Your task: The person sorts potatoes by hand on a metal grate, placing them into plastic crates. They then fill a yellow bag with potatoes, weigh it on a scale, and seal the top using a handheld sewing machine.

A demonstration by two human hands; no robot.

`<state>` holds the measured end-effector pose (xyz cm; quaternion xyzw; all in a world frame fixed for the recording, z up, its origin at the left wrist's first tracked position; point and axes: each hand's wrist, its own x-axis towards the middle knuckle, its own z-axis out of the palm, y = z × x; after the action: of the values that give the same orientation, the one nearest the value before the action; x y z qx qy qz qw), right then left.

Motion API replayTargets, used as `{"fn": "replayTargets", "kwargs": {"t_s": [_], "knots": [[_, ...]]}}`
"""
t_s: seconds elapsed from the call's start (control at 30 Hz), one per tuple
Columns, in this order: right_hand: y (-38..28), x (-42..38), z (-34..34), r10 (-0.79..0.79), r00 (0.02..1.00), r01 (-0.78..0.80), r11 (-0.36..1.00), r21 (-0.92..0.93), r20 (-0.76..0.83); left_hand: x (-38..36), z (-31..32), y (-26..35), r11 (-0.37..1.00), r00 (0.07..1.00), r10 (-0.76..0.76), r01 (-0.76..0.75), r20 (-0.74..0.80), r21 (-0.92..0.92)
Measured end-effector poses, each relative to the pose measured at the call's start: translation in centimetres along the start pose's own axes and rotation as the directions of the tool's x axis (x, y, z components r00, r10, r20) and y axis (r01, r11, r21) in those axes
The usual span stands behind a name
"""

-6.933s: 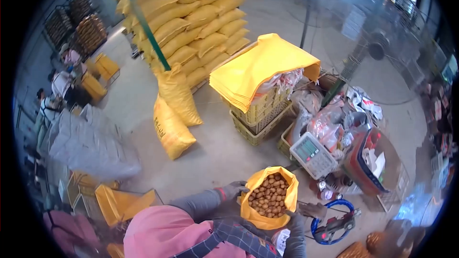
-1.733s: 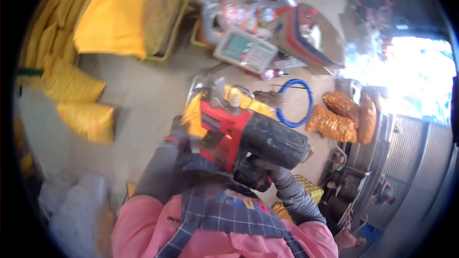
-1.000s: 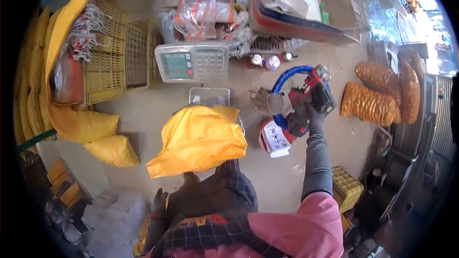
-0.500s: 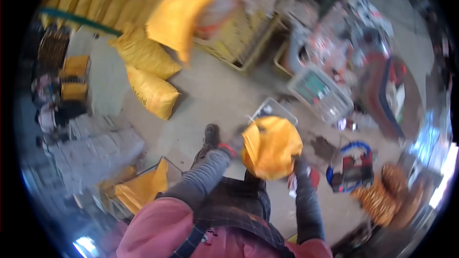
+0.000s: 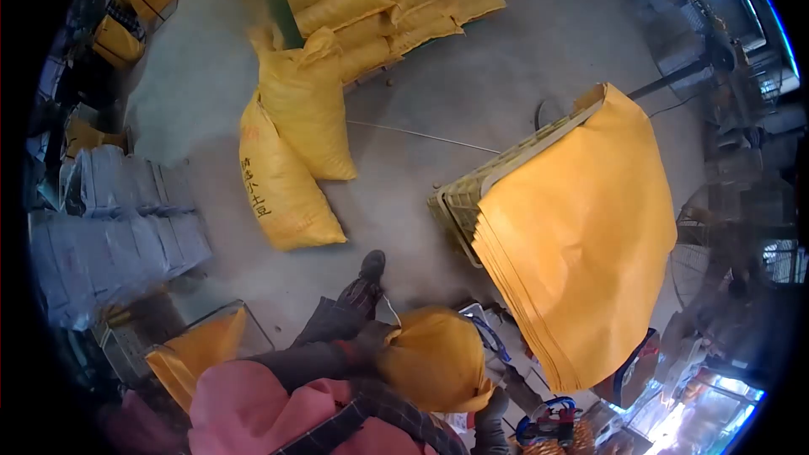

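Observation:
A yellow woven sack point(image 5: 434, 358) hangs in front of my body, held between my two hands. My left hand point(image 5: 371, 342), dark and partly in shade, is closed on the sack's left edge, where a pale string sticks up. On the lower right side, my right hand point(image 5: 494, 405) is closed at the sack's other edge; its fingers are partly hidden. What the sack contains, if anything, cannot be seen.
To the right, a thick pile of flat yellow sacks point(image 5: 581, 236) lies over a crate point(image 5: 459, 211). Two filled sacks point(image 5: 291, 177) lean together ahead, before a stack of filled sacks point(image 5: 404, 8). Wrapped bundles point(image 5: 126, 236) and a framed yellow sack point(image 5: 202, 350) are at left.
My view has swung, so the filled sacks and the flat pile appear farther right. The held sack sits lower in view, still between both hands.

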<state>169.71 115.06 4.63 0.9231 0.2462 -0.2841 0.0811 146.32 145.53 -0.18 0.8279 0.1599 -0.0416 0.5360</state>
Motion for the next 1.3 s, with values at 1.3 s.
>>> {"fn": "replayTargets", "kwargs": {"t_s": [1.3], "knots": [[-41.3,-52.0,45.4,0.324,-0.198,0.523,-0.764,0.379,0.925,1.7,-2.0,-15.3,0.763,0.97,-0.224,0.111,0.099,0.637]]}}
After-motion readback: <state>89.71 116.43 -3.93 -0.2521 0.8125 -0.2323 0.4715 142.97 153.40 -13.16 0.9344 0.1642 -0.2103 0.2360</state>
